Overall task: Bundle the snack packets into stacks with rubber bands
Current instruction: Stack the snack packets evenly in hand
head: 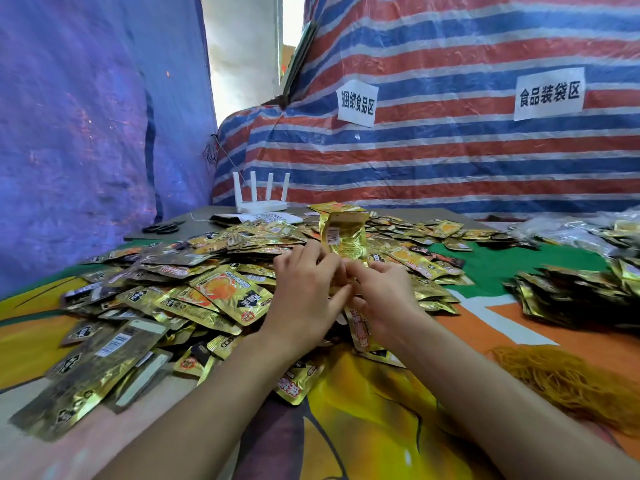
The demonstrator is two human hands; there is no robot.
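Observation:
A big heap of loose gold snack packets (221,292) covers the middle of the table. Above it my left hand (304,292) and my right hand (381,299) meet, both with fingers curled round the bottom of an upright stack of gold packets (346,237). The stack's lower end is hidden between my fingers, and I cannot tell whether a band is on it. A loose mound of orange-brown rubber bands (568,379) lies on the table to the right of my right forearm.
Bundled packet stacks (571,292) sit at the right, with clear bags (568,230) behind them. A white router (261,199) and black scissors (161,228) stand at the back left. Striped tarpaulin with paper signs (356,102) walls the back; blue tarpaulin (86,133) the left.

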